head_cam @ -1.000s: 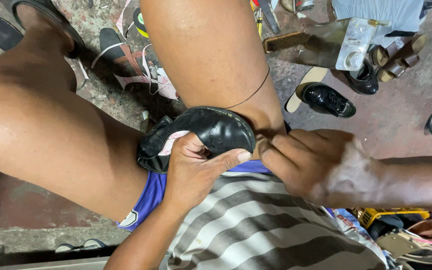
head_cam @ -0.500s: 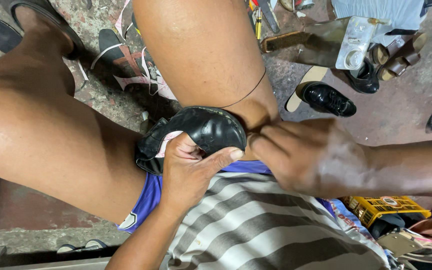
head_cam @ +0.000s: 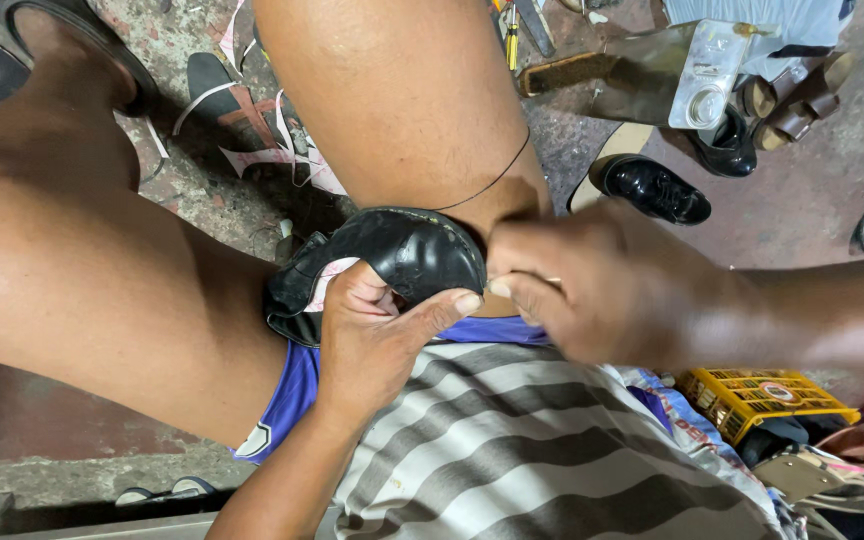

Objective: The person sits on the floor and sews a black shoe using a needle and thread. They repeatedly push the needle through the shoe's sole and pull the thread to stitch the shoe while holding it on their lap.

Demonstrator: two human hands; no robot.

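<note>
A black leather shoe with a pale lining lies between my bare thighs, against my lap. My left hand grips it from below, fingers inside the opening and thumb pressed along its outer edge. My right hand is pinched shut at the shoe's right rim, fingertips next to my left thumb. A thin dark thread runs from that spot up across my right thigh. What the right fingers pinch is too small to tell apart from the thread.
On the concrete floor lie a black shoe, brown heeled sandals, a clear plastic packet, a brush and a sneaker. A yellow crate and more footwear sit at lower right.
My right hand has shifted slightly left and closed tighter on the shoe's rim. The shoe has tilted a little in my left hand.
</note>
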